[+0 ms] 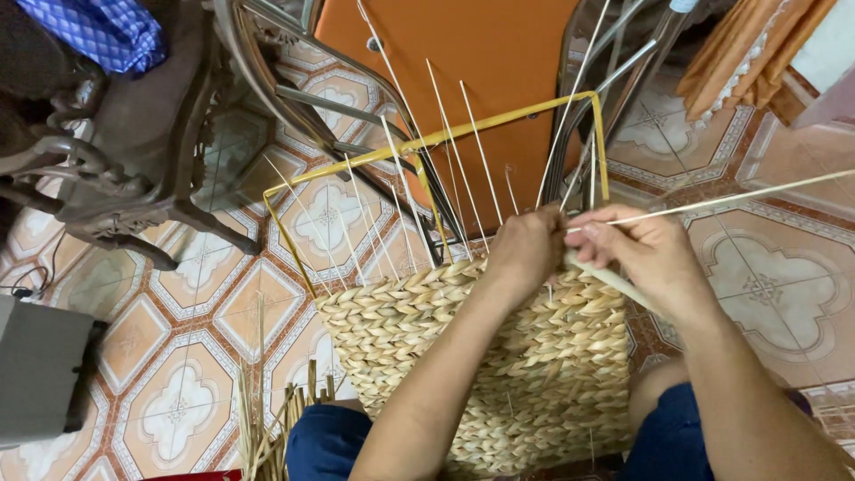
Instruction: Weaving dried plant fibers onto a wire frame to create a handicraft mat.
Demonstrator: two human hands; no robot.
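a half-woven basket [481, 356] of pale braided straw lay in the person's lap, thin white spokes [454, 160] rising from its rim inside a yellow wire frame [427, 141]. the left hand [525, 249] pressed against the top row, fingers curled shut on the weave. just beside it, the right hand [646, 254] had its fingers pinched together on a pale straw strand [614, 281], wrist bent inward.

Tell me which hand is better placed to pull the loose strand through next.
Right, probably. The right hand already pinches the pale strand at the basket rim, by the thin stick. The left hand is pressed against the weave, seemingly bracing it.
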